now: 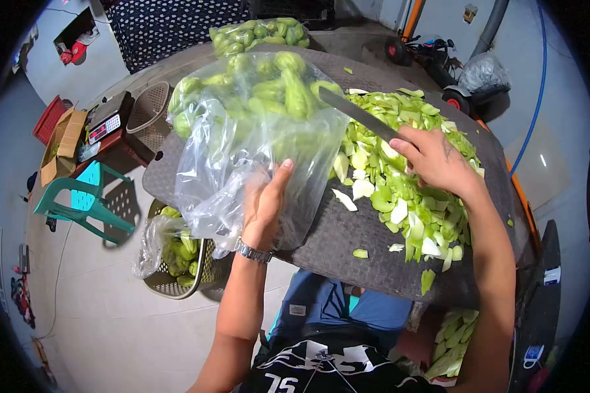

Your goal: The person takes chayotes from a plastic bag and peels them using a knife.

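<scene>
My right hand (432, 157) is wrapped round the handle of a knife (360, 114), whose blade points up and left over the table. A large clear plastic bag (223, 170) of whole green vegetables (298, 95) lies on the dark table (334, 239). At the bag's loose lower end is my left hand (265, 196), with a watch at the wrist. Its thumb shows, but its fingers are partly hidden by the plastic. A heap of cut green pieces (400, 183) spreads beneath and around my right hand.
Another bag of green vegetables (259, 36) sits at the table's far edge. Below left stands a basket (206, 268) with more vegetables. A teal chair (88, 196), a scale (105, 128) and a cardboard box (62, 144) are further left. Cut pieces fill a container (452, 344) below right.
</scene>
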A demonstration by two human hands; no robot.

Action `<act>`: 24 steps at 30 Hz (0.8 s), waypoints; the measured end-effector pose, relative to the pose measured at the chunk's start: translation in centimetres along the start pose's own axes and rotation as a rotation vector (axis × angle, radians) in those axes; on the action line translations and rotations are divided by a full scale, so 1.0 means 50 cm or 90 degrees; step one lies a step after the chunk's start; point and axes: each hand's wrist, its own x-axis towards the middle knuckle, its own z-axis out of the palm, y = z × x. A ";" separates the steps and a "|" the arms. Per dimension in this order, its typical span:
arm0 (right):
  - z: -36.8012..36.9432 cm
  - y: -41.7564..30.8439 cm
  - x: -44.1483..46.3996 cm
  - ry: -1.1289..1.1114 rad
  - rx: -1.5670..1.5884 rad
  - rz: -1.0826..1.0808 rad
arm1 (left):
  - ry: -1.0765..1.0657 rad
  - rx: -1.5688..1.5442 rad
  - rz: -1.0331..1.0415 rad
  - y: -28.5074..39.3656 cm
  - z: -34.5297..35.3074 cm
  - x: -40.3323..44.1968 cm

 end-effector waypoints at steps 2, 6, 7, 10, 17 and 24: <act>0.007 0.009 0.001 0.054 -0.031 -0.116 | 0.023 -0.026 0.038 0.012 0.005 0.007; 0.011 0.000 0.016 0.223 -0.287 -0.358 | 0.067 0.006 0.080 0.049 -0.011 -0.004; 0.002 -0.017 0.018 0.228 -0.344 -0.362 | 0.044 0.009 0.086 0.065 -0.014 -0.017; -0.046 -0.020 0.092 0.252 -0.411 -0.587 | 0.081 0.048 0.139 0.057 -0.012 -0.033; -0.046 -0.055 0.243 0.141 -0.488 -0.702 | 0.115 0.434 0.307 0.070 -0.014 -0.077; 0.023 -0.044 0.332 0.037 -0.368 -0.683 | 0.098 0.434 0.378 0.036 -0.028 -0.052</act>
